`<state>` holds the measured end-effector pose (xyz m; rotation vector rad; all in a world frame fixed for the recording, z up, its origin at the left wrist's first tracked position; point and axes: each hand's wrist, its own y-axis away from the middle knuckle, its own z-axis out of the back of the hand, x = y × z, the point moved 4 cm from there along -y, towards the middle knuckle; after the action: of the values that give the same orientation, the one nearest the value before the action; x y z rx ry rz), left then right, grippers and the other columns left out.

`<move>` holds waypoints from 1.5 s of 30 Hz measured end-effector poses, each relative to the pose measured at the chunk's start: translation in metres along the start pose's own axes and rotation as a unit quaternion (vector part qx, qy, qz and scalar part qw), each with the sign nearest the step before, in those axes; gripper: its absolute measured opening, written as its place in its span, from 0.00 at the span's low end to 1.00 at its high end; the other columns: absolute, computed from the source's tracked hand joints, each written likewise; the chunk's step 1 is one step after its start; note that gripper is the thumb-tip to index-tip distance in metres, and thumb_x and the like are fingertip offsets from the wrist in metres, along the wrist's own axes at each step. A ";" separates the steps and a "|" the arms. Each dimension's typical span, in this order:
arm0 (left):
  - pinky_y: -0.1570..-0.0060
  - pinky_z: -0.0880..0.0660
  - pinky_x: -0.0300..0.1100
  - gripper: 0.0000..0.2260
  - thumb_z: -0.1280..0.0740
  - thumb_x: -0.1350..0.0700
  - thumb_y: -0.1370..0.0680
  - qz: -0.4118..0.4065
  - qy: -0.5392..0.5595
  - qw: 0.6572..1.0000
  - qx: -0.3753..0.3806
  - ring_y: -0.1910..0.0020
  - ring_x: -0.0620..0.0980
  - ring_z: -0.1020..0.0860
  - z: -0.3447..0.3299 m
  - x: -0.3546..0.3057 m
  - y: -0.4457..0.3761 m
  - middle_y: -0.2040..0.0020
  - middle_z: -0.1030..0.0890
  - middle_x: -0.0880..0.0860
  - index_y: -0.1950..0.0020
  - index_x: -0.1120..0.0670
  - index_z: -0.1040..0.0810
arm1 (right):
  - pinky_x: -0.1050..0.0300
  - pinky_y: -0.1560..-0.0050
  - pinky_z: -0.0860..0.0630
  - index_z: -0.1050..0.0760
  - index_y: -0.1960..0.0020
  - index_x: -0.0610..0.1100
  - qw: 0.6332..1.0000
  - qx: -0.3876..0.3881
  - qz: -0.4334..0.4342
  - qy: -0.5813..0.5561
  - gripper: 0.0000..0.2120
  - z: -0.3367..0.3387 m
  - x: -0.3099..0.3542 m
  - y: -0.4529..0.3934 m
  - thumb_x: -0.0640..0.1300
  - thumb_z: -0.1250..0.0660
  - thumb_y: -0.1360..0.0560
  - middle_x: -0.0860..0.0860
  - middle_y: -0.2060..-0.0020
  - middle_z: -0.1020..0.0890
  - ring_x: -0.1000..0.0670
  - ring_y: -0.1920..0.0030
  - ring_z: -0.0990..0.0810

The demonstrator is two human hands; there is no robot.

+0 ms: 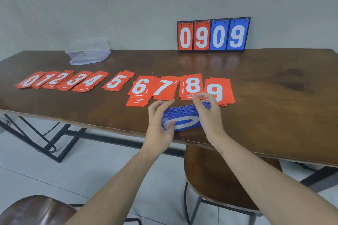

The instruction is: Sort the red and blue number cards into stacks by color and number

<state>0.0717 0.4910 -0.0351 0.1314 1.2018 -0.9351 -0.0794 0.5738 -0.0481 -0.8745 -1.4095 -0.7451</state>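
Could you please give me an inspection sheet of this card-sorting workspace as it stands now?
Surface: dark wooden table, glossy.
Job's things: red card stacks lie in a row, 0 to 9; blue card stack, 0 on top, held near the front edge.
Clutter: clear plastic box at back left; flip scoreboard reading 0909 against the wall.
Grips: left hand and right hand both hold the blue stack.
Cables: dark cable under the table.
Surroundings: two wooden stools, tiled floor.
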 end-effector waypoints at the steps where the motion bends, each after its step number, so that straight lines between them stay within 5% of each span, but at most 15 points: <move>1: 0.51 0.23 0.28 0.26 0.30 0.60 0.22 0.009 0.004 1.000 -0.009 0.31 0.35 0.35 0.001 0.003 -0.001 0.32 0.36 0.42 0.34 0.35 0.35 | 0.59 0.50 0.20 0.29 0.43 0.58 1.000 -0.011 0.003 0.002 0.08 0.000 0.000 -0.001 0.54 0.33 0.21 0.61 0.43 0.23 0.54 0.42 0.22; 7: 0.54 0.20 0.35 0.35 0.28 0.59 0.22 0.117 0.200 0.971 -0.062 0.40 0.39 0.23 -0.004 0.004 0.000 0.36 0.30 0.37 0.27 0.35 0.44 | 0.64 0.58 0.21 0.29 0.53 0.54 0.998 -0.023 -0.049 -0.006 0.09 -0.011 -0.006 0.004 0.57 0.35 0.21 0.55 0.52 0.18 0.53 0.51 0.17; 11: 0.60 0.21 0.33 0.17 0.31 0.46 0.22 0.223 0.243 0.933 -0.147 0.49 0.42 0.18 0.001 0.009 -0.011 0.41 0.21 0.43 0.35 0.41 0.30 | 0.64 0.58 0.20 0.30 0.52 0.53 0.999 -0.041 -0.018 0.019 0.09 -0.013 -0.008 0.006 0.57 0.36 0.20 0.55 0.52 0.19 0.53 0.51 0.17; 14: 0.61 0.21 0.33 0.09 0.33 0.44 0.21 0.270 0.246 0.917 -0.159 0.53 0.43 0.17 -0.002 0.017 -0.017 0.48 0.18 0.45 0.44 0.43 0.28 | 0.59 0.53 0.18 0.30 0.48 0.55 0.997 -0.074 -0.033 -0.015 0.06 -0.014 -0.009 0.004 0.57 0.37 0.19 0.56 0.47 0.20 0.53 0.47 0.18; 19: 0.63 0.23 0.30 0.08 0.34 0.43 0.21 0.250 0.232 0.930 -0.141 0.58 0.40 0.16 0.001 0.020 -0.018 0.55 0.18 0.44 0.51 0.46 0.27 | 0.70 0.62 0.23 0.28 0.52 0.50 0.996 -0.083 -0.041 0.005 0.11 -0.020 -0.008 0.011 0.57 0.36 0.20 0.59 0.57 0.19 0.60 0.56 0.17; 25: 0.61 0.25 0.29 0.05 0.36 0.46 0.18 0.223 0.185 0.948 -0.133 0.53 0.40 0.19 0.008 0.026 -0.023 0.52 0.21 0.39 0.46 0.46 0.28 | 0.64 0.58 0.22 0.28 0.47 0.50 0.992 -0.121 -0.042 0.019 0.07 -0.019 -0.010 0.010 0.52 0.40 0.17 0.55 0.53 0.19 0.54 0.52 0.17; 33: 0.59 0.23 0.32 0.09 0.36 0.44 0.19 0.205 0.189 0.960 -0.020 0.53 0.40 0.18 0.024 0.030 -0.030 0.51 0.19 0.41 0.48 0.49 0.28 | 0.66 0.58 0.25 0.30 0.57 0.46 0.977 -0.207 -0.033 0.033 0.14 -0.039 -0.005 0.022 0.54 0.38 0.18 0.56 0.60 0.19 0.56 0.57 0.18; 39: 0.56 0.18 0.38 0.14 0.32 0.42 0.28 0.082 0.175 0.976 0.102 0.45 0.37 0.20 0.071 0.032 -0.029 0.52 0.22 0.32 0.45 0.43 0.28 | 0.62 0.65 0.28 0.36 0.65 0.45 0.964 -0.265 -0.024 -0.020 0.21 -0.071 0.009 0.020 0.55 0.37 0.20 0.53 0.73 0.24 0.58 0.71 0.22; 43: 0.56 0.19 0.35 0.12 0.30 0.51 0.21 0.050 0.134 0.986 0.088 0.45 0.35 0.22 0.104 0.044 -0.048 0.45 0.24 0.35 0.41 0.43 0.28 | 0.60 0.65 0.24 0.33 0.64 0.46 0.980 -0.190 -0.057 -0.004 0.21 -0.106 0.025 0.002 0.59 0.36 0.21 0.55 0.73 0.21 0.58 0.70 0.20; 45: 0.58 0.20 0.33 0.09 0.30 0.52 0.21 0.084 0.150 0.984 0.043 0.48 0.35 0.21 0.119 0.054 -0.064 0.47 0.23 0.37 0.46 0.42 0.27 | 0.57 0.56 0.17 0.28 0.53 0.47 0.987 -0.119 -0.101 0.026 0.19 -0.127 0.030 -0.010 0.64 0.37 0.22 0.53 0.61 0.16 0.55 0.61 0.15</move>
<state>0.1187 0.3562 -0.0087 0.4483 1.4028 -0.8376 -0.0223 0.4611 -0.0129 -0.8964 -1.3949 -1.0991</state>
